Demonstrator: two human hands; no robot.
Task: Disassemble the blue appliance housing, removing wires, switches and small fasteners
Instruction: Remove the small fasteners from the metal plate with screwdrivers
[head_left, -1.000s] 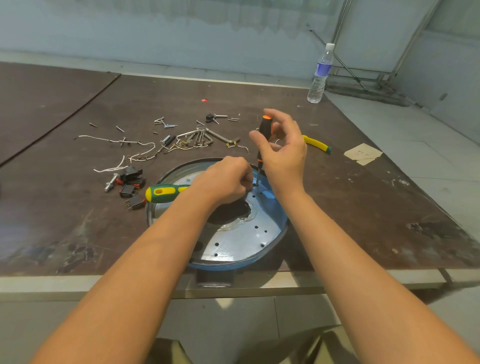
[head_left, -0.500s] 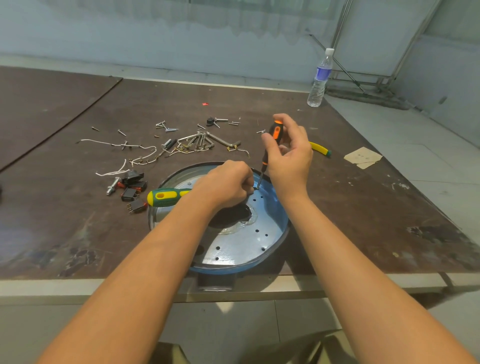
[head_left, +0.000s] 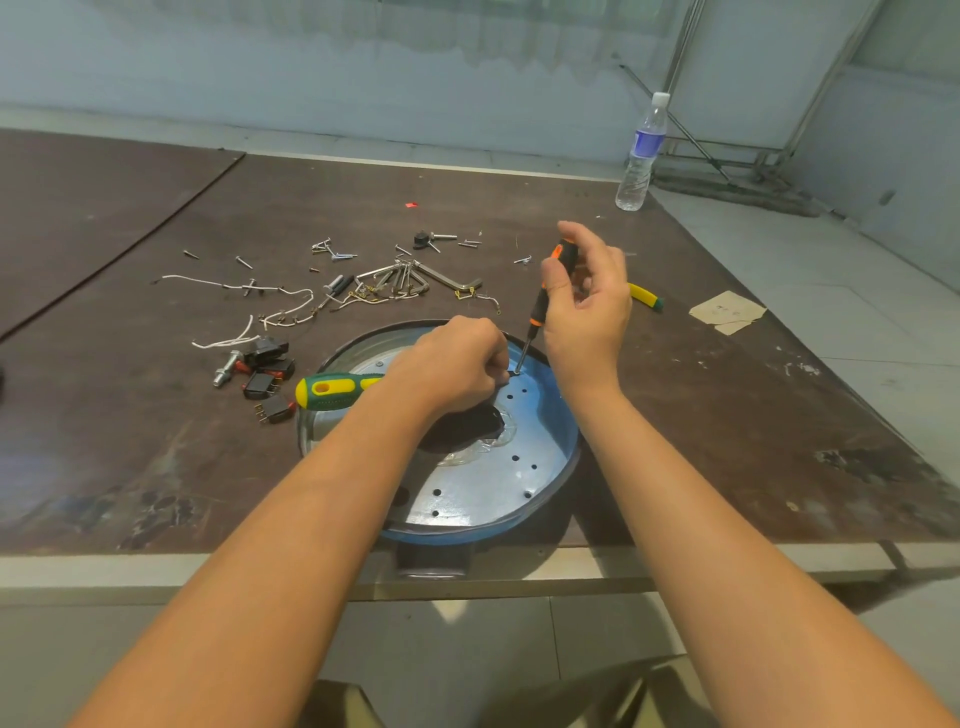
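The blue appliance housing (head_left: 493, 488) lies flat at the middle of the counter's (head_left: 727, 415) near edge, its perforated metal plate facing up inside a blue rim. The right hand (head_left: 587, 306) pinches the top of a black-and-orange precision screwdriver (head_left: 545, 296) between thumb and fingers; the tool stands tilted, with its tip on the plate near the housing's far rim. The left hand (head_left: 452, 369) rests on the plate with fingers curled, its fingertips just beside that tip. A green-and-yellow screwdriver (head_left: 332, 391) has its handle sticking out to the left from under this hand; whether the hand grips it cannot be told.

Left of the housing lie black switches (head_left: 267, 374) and white wires (head_left: 249, 312). Farther back are hex keys (head_left: 415, 275) and loose screws (head_left: 244, 261). A yellow-handled tool (head_left: 644, 296) shows behind the right hand, a paper scrap (head_left: 727, 312) lies near the right edge, and a water bottle (head_left: 641, 156) stands at the far right corner.
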